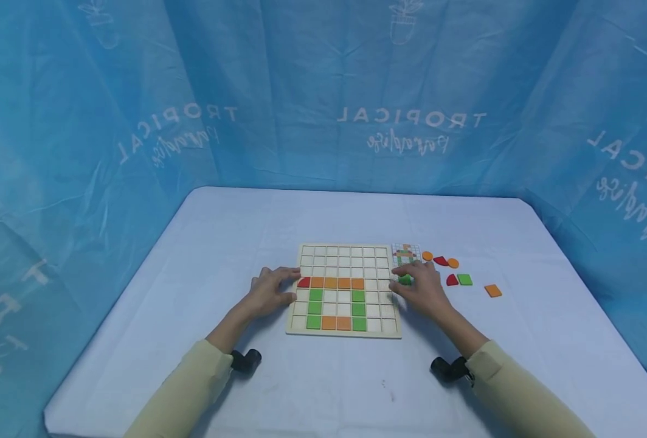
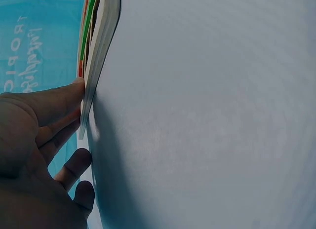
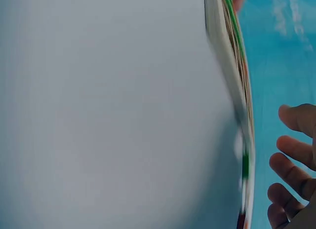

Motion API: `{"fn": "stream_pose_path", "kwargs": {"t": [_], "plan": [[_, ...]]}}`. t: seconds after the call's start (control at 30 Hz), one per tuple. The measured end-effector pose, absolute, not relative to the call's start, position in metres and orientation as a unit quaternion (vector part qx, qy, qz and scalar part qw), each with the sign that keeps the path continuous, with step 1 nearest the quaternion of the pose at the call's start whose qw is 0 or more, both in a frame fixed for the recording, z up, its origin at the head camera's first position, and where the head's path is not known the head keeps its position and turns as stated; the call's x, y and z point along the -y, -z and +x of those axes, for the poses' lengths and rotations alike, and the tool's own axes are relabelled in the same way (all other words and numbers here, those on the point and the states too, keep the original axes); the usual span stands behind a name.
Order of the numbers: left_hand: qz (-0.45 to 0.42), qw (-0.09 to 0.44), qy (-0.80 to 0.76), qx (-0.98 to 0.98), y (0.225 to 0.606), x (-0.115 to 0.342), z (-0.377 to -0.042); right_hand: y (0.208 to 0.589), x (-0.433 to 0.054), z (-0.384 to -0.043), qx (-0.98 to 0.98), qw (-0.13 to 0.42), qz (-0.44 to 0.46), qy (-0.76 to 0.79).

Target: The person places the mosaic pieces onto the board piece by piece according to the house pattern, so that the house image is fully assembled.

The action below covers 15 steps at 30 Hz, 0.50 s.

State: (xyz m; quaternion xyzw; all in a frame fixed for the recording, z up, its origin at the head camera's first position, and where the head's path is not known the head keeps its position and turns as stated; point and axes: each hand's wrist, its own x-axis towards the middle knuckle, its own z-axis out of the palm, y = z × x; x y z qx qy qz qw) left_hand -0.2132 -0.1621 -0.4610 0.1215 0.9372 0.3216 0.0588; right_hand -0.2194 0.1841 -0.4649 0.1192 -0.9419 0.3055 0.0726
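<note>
A pale square grid board (image 1: 329,298) lies on the table. On it, a red curved piece (image 1: 304,282) leads a row of several orange squares (image 1: 331,283), green squares (image 1: 315,307) run down two columns, and two orange squares sit between them at the bottom. My left hand (image 1: 266,292) rests its thumb and fingertips against the board's left edge. By the right edge is my right hand (image 1: 421,289), its fingers loosely bent and holding nothing; the right wrist view shows them apart from the board. Partly hidden under that hand is a green piece (image 1: 405,280).
A small printed pattern card (image 1: 404,251) lies at the board's top right corner. Right of it are two orange discs (image 1: 452,263), two red pieces (image 1: 452,280), a green square (image 1: 464,279) and an orange square (image 1: 493,291). Blue printed curtains (image 1: 323,158) surround the white table (image 1: 236,231).
</note>
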Motion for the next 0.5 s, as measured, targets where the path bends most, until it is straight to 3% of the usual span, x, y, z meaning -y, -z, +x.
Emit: {"fn": "stream_pose_path", "kwargs": {"t": [0.23, 0.5], "plan": [[0.11, 0.062, -0.318, -0.939, 0.461, 0.162, -0.214, 0.468, -0.238, -0.216, 0.955, 0.065, 0.067, -0.281], [0.118, 0.063, -0.324, -0.937, 0.459, 0.162, -0.212, 0.471, -0.257, -0.214, 0.962, 0.06, 0.059, -0.258]]}}
